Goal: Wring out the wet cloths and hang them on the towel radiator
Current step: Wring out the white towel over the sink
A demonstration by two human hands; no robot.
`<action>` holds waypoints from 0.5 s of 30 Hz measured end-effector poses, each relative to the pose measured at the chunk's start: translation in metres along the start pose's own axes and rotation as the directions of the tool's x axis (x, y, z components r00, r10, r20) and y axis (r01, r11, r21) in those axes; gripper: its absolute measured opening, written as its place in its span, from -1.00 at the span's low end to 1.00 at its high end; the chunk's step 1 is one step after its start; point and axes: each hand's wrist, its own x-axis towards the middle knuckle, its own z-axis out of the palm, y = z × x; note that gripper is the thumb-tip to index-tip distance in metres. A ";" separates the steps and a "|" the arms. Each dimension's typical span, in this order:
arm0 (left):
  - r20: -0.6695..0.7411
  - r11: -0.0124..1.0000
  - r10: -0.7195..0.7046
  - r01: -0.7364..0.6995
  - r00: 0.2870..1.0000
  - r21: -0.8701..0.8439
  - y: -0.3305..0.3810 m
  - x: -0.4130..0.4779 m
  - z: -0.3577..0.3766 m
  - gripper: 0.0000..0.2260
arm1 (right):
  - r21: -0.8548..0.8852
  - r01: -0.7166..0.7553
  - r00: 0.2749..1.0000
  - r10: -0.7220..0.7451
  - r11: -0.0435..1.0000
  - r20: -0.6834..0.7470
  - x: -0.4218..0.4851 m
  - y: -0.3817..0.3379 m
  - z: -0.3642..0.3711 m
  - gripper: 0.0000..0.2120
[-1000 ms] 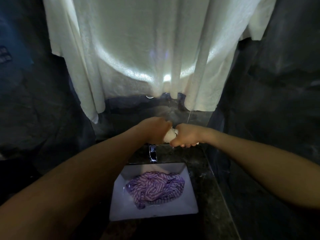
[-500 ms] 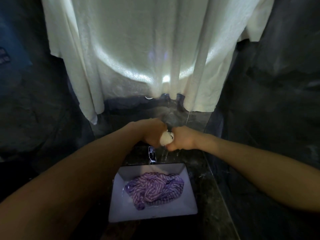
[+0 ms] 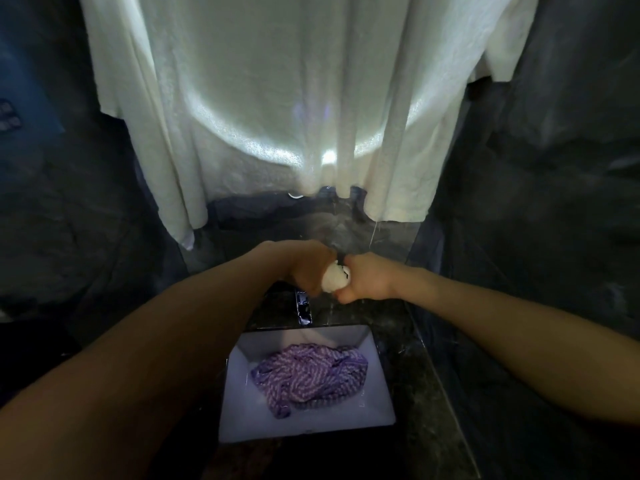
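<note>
Both fists are clenched around a small white cloth point(image 3: 333, 277), twisted tight, with only a short stub showing between them. My left hand point(image 3: 304, 266) grips its left end and my right hand point(image 3: 367, 278) its right end, above the tap point(image 3: 303, 306). Thin streams of water fall from the cloth. A purple and white striped cloth point(image 3: 308, 379) lies bunched in the white rectangular sink point(image 3: 242, 410) below. The towel radiator is hidden; a large white towel point(image 3: 277, 98) hangs across the top of the view.
Dark marble countertop point(image 3: 408, 358) surrounds the sink and dark walls stand close on both sides. The hanging white towel reaches down to just above my hands. A blue panel point(image 3: 20, 109) shows at the far left.
Both hands have risen slightly and twisted further around the white cloth; less of it shows between the fists. The purple cloth has not moved.
</note>
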 end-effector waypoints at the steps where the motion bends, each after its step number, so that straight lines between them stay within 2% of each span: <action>1: -0.002 1.000 0.005 -0.005 1.000 0.013 0.001 0.000 0.001 -0.47 | 0.000 0.001 1.000 -0.001 1.000 0.011 -0.001 0.000 0.001 -0.48; 4: -0.016 1.000 0.012 -0.012 1.000 0.026 0.004 0.000 0.004 -0.50 | -0.001 0.007 1.000 -0.007 1.000 0.018 -0.002 0.004 0.003 -0.49; 7: -0.077 0.999 0.020 -0.023 0.997 -0.032 0.004 0.000 0.008 -0.49 | 0.014 -0.004 0.999 0.003 1.000 0.038 0.002 0.011 -0.003 -0.51; 10: -0.127 0.992 0.022 -0.037 0.992 -0.121 0.003 -0.001 0.013 -0.46 | 0.213 -0.148 0.966 0.095 0.966 0.241 0.006 0.019 -0.015 -0.53; 12: -0.171 0.987 -0.009 -0.019 0.985 -0.161 0.001 0.000 0.019 -0.47 | 0.420 -0.306 0.920 0.151 0.855 0.362 0.007 0.026 -0.022 -0.46; 15: -0.243 0.975 -0.089 0.035 0.966 -0.217 0.000 0.000 0.027 -0.35 | 0.596 -0.490 0.853 0.207 0.636 0.480 0.008 0.033 -0.022 -0.30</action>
